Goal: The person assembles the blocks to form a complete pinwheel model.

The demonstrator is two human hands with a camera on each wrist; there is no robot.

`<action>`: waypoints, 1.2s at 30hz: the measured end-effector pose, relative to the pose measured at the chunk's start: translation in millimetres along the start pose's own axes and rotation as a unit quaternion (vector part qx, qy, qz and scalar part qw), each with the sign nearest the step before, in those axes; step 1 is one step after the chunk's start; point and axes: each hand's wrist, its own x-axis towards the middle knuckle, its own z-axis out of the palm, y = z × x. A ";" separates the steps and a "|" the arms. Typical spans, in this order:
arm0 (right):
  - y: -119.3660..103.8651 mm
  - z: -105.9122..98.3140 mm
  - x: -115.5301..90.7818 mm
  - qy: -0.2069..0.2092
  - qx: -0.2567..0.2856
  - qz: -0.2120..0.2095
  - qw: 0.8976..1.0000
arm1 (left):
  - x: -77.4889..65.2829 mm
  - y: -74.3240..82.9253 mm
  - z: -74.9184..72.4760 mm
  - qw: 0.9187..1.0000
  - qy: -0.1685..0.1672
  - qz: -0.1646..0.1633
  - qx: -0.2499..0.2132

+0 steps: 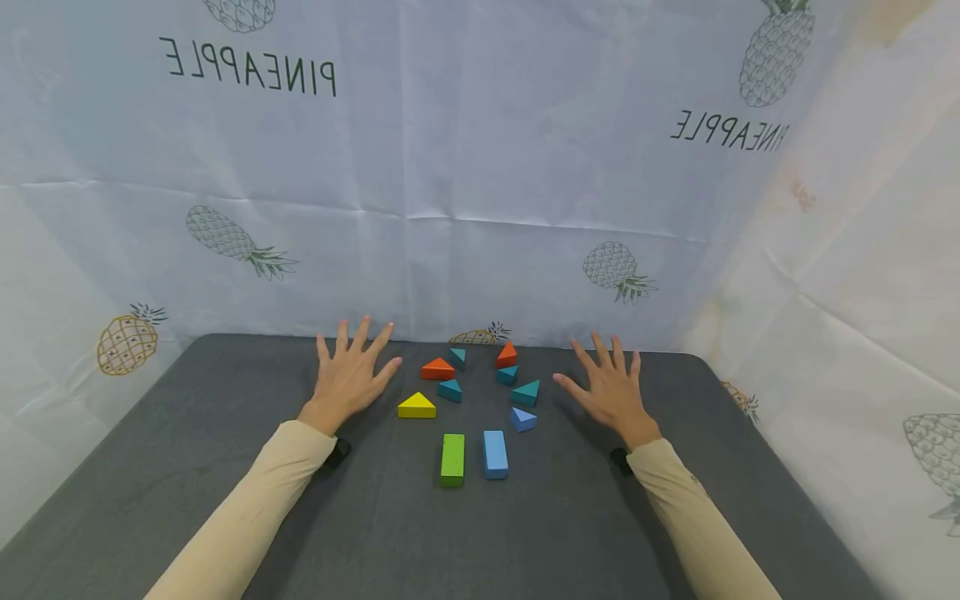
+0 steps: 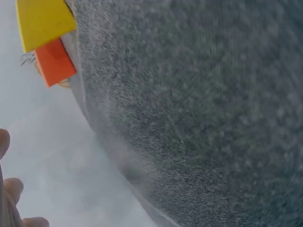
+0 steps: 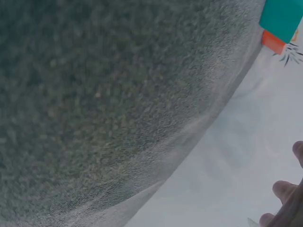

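Fingers spread, my left hand (image 1: 348, 379) is held over the left part of the dark table, left of the wooden blocks. Opposite it, my right hand (image 1: 609, 390) also has spread fingers and holds nothing. Nearest the left hand are a yellow triangular block (image 1: 417, 407) and a red triangular block (image 1: 437, 370). A teal triangular block (image 1: 526, 394) and a small blue one (image 1: 522, 420) lie nearest the right hand. In front stand a green rectangular block (image 1: 452, 461) and a light blue one (image 1: 495, 456), side by side and apart.
Farther back are another red block (image 1: 507, 356) and several small teal ones, including one by the left red block (image 1: 457, 358). A white cloth (image 1: 480, 167) printed with pineapples hangs behind the dark table (image 1: 360, 533). More cloth (image 1: 855, 275) hangs on the right.
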 end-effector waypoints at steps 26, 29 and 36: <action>-17.6 -5.6 -19.7 -0.015 0.055 0.000 0.998 | -23.4 23.2 1.0 0.999 -0.014 -0.008 -0.046; -20.4 -6.2 -21.9 -0.015 0.065 0.001 0.998 | -25.9 26.3 1.3 0.999 -0.013 -0.007 -0.052; -24.9 -5.8 -26.7 -0.003 0.079 -0.001 0.997 | -30.0 34.2 0.5 0.998 -0.016 -0.008 -0.063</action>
